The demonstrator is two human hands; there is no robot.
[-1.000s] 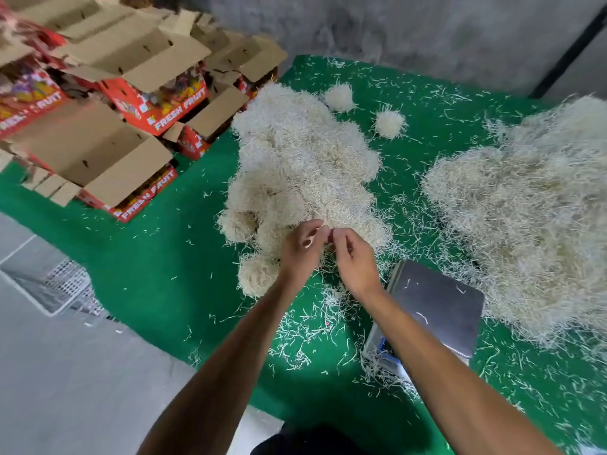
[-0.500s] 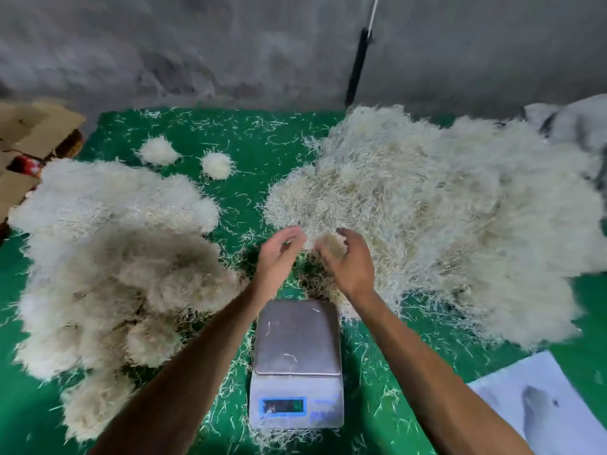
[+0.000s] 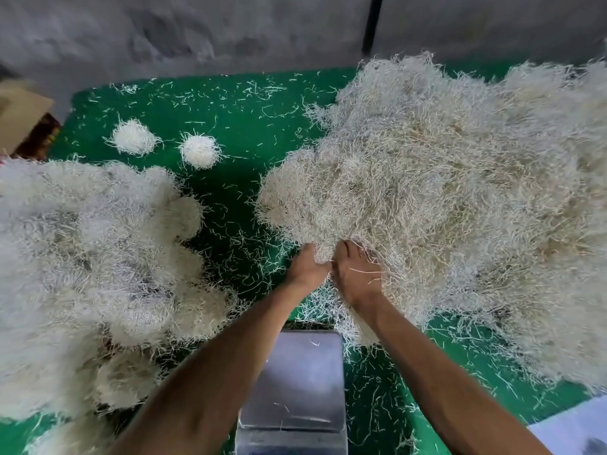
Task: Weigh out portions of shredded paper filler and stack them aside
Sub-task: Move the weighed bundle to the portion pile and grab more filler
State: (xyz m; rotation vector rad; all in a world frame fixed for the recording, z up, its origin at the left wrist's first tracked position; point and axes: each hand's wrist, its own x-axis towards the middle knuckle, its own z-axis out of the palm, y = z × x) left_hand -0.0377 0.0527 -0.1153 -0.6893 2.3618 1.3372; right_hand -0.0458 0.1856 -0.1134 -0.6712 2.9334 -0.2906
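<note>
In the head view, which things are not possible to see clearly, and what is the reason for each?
- Fingertips of left hand and right hand: buried in the big loose pile, so the grip cannot be told.
- Scale: its display is cut off by the bottom edge, and the left forearm covers one corner.
- Stacked portions: blurred and cut by the left edge, so they cannot be counted.
- Cardboard box: blurred, mostly out of frame.

Brushed metal scale pan (image 3: 300, 376), wispy shredded paper (image 3: 460, 198), matt green mat (image 3: 236, 110)

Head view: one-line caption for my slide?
Both hands dig into the loose shredded-paper pile beyond the bare scale.
</note>
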